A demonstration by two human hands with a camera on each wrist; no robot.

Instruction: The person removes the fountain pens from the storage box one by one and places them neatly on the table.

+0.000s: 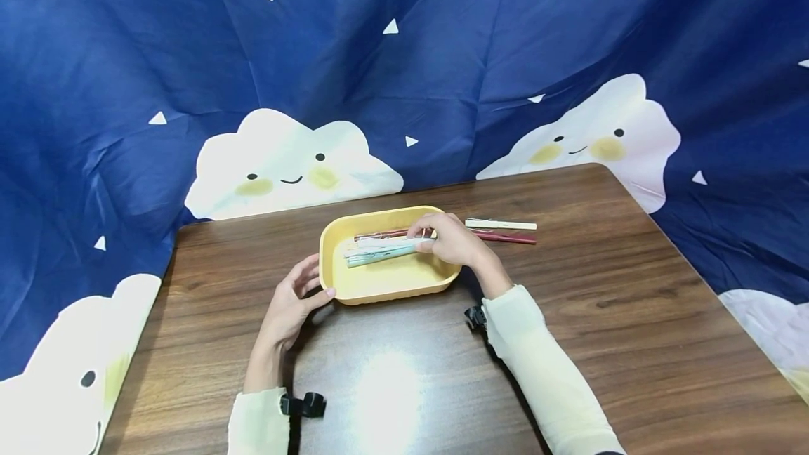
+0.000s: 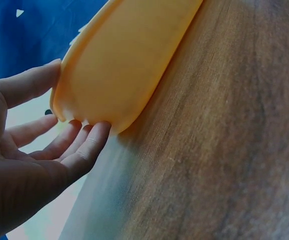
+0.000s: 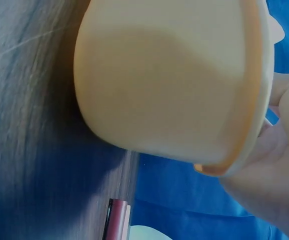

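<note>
A shallow yellow plastic box [image 1: 382, 295] with rounded corners stands on the table. My left hand [image 1: 292, 304] grips its left end, the thumb at the front corner of the rim and the fingertips against the outer wall, as the left wrist view shows. Over the box's right end, my right hand [image 1: 447, 239] pinches a slim light-blue stick [image 1: 379, 254] between thumb and fingers. Beside it in the box lie a white stick [image 1: 373, 242] and a dark red stick [image 1: 385, 234]. Thin strands show along them. In the right wrist view the box wall hides the fingertips.
To the right of the box, a cream stick [image 1: 502, 225] and another dark red stick [image 1: 512, 237] lie on the wooden table [image 1: 600, 286]. A blue cloth [image 1: 430, 76] with white clouds hangs behind the table's back edge.
</note>
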